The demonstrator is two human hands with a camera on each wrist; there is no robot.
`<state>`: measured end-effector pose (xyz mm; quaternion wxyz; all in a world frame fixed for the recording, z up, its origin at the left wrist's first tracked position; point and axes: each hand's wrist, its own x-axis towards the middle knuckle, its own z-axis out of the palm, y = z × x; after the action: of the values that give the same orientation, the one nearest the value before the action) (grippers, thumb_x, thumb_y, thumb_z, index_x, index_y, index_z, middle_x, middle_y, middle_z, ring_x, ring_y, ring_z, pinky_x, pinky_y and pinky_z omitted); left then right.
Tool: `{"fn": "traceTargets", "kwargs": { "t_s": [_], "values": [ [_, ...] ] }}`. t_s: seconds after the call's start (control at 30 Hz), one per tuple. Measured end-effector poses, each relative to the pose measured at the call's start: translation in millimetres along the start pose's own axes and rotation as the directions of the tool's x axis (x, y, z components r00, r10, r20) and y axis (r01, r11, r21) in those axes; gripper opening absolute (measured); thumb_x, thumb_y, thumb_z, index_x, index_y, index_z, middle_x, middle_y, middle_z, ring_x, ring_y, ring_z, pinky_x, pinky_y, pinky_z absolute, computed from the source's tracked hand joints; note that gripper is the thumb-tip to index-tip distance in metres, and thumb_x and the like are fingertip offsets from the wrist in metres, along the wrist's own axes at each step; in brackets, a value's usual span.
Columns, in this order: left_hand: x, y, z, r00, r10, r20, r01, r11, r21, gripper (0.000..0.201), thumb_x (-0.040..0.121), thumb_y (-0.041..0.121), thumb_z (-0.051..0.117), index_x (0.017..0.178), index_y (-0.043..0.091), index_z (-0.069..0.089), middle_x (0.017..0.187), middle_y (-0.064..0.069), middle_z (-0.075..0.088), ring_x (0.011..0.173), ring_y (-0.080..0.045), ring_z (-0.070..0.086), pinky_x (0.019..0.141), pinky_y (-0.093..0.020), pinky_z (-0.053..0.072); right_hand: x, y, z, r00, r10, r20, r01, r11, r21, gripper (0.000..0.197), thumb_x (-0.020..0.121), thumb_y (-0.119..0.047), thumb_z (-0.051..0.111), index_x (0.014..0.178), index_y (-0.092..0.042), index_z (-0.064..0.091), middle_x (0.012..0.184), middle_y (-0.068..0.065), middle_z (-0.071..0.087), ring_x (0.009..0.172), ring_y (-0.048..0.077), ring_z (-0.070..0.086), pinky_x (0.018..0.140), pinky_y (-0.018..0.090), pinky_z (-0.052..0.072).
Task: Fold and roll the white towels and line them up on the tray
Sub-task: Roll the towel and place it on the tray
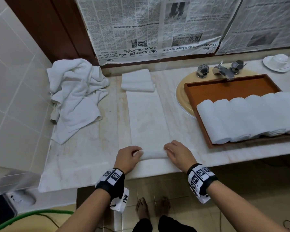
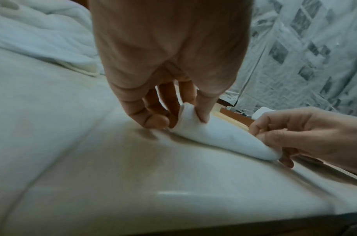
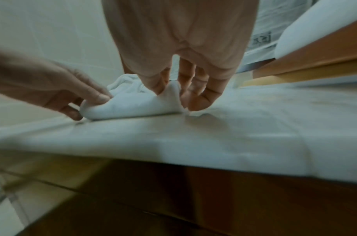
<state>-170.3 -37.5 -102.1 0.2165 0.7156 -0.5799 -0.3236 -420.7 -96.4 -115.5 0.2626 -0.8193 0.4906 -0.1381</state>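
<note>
A long folded white towel [image 1: 148, 118] lies flat on the marble counter, running away from me. Its near end is curled into a small roll [image 1: 153, 154]. My left hand [image 1: 129, 157] pinches the roll's left end [image 2: 185, 118], and my right hand [image 1: 176, 153] pinches its right end [image 3: 171, 94]. To the right, a brown wooden tray [image 1: 224, 86] over the sink holds several rolled white towels [image 1: 248, 118] side by side along its near half.
A crumpled heap of white towels [image 1: 75, 96] lies at the counter's left by the tiled wall. A folded towel [image 1: 137, 80] sits beyond the long one. Chrome taps [image 1: 223, 70] stand behind the tray, a white saucer [image 1: 277, 62] at far right. Newspaper covers the back wall.
</note>
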Motion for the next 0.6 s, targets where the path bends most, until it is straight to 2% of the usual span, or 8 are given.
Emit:
{"fn": "traceTargets", "kwargs": {
  "t_s": [0.1,0.2,0.3,0.37,0.4,0.47,0.53,0.6],
  "values": [
    [0,2,6,0.998,0.006,-0.057,-0.007,1.0,-0.005,0.009,0.092,0.032,0.064,0.101,0.03,0.066,0.098,0.007,0.057,0.085,-0.007,0.056,0.08,-0.03,0.046,1,0,3,0.993,-0.101,-0.054,0.094,0.989,-0.11,0.015,0.094,-0.022,0.056,0.101,-0.016,0.067,0.104,0.002,0.057,0.088,0.021,0.057,0.054,0.034,0.05],
    [-4,2,12,0.995,0.039,-0.095,-0.03,0.995,0.091,0.006,0.094,0.025,0.061,0.098,0.027,0.066,0.101,0.005,0.05,0.088,-0.014,0.05,0.074,-0.033,0.048,-2,1,2,0.97,-0.244,-0.011,0.238,0.954,-0.185,0.028,0.09,-0.032,0.049,0.099,-0.013,0.067,0.102,0.003,0.06,0.086,0.022,0.057,0.059,0.032,0.052],
    [-5,-1,19,0.97,0.172,-0.175,-0.121,0.956,0.269,0.008,0.09,0.017,0.068,0.094,0.024,0.071,0.096,0.001,0.056,0.088,-0.025,0.049,0.067,-0.041,0.052,0,3,-2,0.959,-0.279,0.056,0.284,0.927,-0.244,0.028,0.078,-0.031,0.065,0.101,-0.014,0.067,0.1,0.004,0.059,0.085,0.023,0.056,0.062,0.033,0.051],
    [-6,0,20,0.97,0.198,-0.141,-0.157,0.952,0.261,0.01,0.09,0.023,0.069,0.099,0.021,0.072,0.098,0.001,0.058,0.091,-0.024,0.05,0.073,-0.041,0.053,5,5,-1,0.961,-0.269,0.062,0.276,0.931,-0.237,0.023,0.078,-0.028,0.061,0.095,-0.012,0.068,0.095,0.003,0.056,0.082,0.023,0.053,0.06,0.036,0.05],
    [-9,-1,20,0.973,0.198,-0.114,-0.164,0.952,0.258,0.019,0.089,0.032,0.07,0.104,0.02,0.071,0.101,0.002,0.059,0.094,-0.022,0.05,0.077,-0.037,0.052,7,4,-2,0.964,-0.257,0.067,0.265,0.939,-0.218,0.024,0.08,-0.028,0.057,0.093,-0.011,0.068,0.093,0.003,0.055,0.082,0.023,0.053,0.06,0.036,0.05],
    [-13,-2,19,0.974,0.214,-0.076,-0.183,0.938,0.293,0.035,0.083,0.043,0.072,0.109,0.021,0.069,0.107,0.004,0.059,0.097,-0.02,0.05,0.078,-0.033,0.051,12,4,-4,0.97,-0.228,0.082,0.239,0.957,-0.162,0.026,0.085,-0.026,0.056,0.099,-0.009,0.069,0.096,0.004,0.056,0.088,0.023,0.053,0.067,0.037,0.052],
    [-13,-3,17,0.973,0.223,-0.064,-0.191,0.928,0.321,0.035,0.08,0.039,0.076,0.109,0.021,0.069,0.107,0.005,0.061,0.097,-0.021,0.053,0.075,-0.035,0.054,16,6,-8,0.976,-0.184,0.119,0.195,0.976,-0.093,0.029,0.091,-0.025,0.057,0.116,-0.012,0.066,0.105,0.002,0.058,0.099,0.02,0.051,0.081,0.035,0.05],
    [-8,-6,13,0.973,0.223,-0.061,-0.194,0.932,0.306,0.03,0.084,0.032,0.075,0.11,0.019,0.071,0.106,0.004,0.063,0.098,-0.022,0.053,0.079,-0.035,0.051,19,7,-11,0.978,-0.162,0.133,0.168,0.985,-0.033,0.033,0.094,-0.029,0.052,0.123,-0.015,0.062,0.108,0.0,0.06,0.102,0.017,0.049,0.086,0.032,0.046]
  ]
}}
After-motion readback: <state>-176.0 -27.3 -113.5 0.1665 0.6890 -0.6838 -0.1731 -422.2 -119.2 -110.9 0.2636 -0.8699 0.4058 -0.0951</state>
